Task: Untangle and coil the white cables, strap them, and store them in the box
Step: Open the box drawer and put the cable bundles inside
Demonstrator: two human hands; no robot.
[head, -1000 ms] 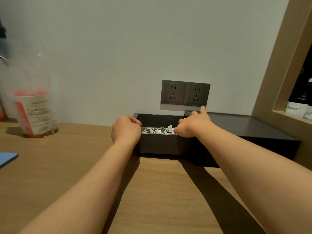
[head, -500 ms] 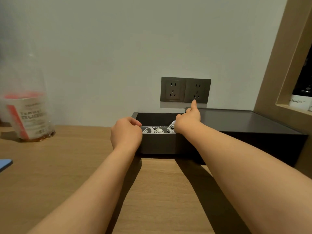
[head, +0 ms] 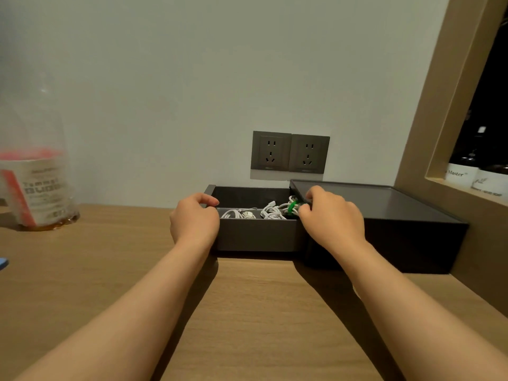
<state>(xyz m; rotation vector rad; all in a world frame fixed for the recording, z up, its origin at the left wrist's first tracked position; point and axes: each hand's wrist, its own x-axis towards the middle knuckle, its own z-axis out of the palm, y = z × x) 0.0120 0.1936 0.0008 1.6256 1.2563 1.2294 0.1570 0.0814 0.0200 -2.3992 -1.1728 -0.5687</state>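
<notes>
A dark grey box (head: 255,235) stands open on the wooden desk (head: 247,312) against the wall. Inside lie white cables: one coil (head: 236,214) at the left and a bundle (head: 272,213) to its right, wrapped with a green strap (head: 292,207). The box's dark lid (head: 384,199) covers the right part. My left hand (head: 192,224) grips the box's left wall with curled fingers. My right hand (head: 332,221) has its fingers curled over the lid's left edge, and its thumb sits beside the green-strapped bundle.
A clear plastic bottle (head: 35,188) with a red and white label stands at the far left. Two grey wall sockets (head: 288,152) sit just above the box. A blue object (head: 2,264) pokes in at the left edge. A wooden alcove with labelled bottles (head: 467,177) rises on the right.
My right index finger pointed out along the lid; it has now curled back with the others at the lid's left edge. The green strap has come into view. My left hand stays put.
</notes>
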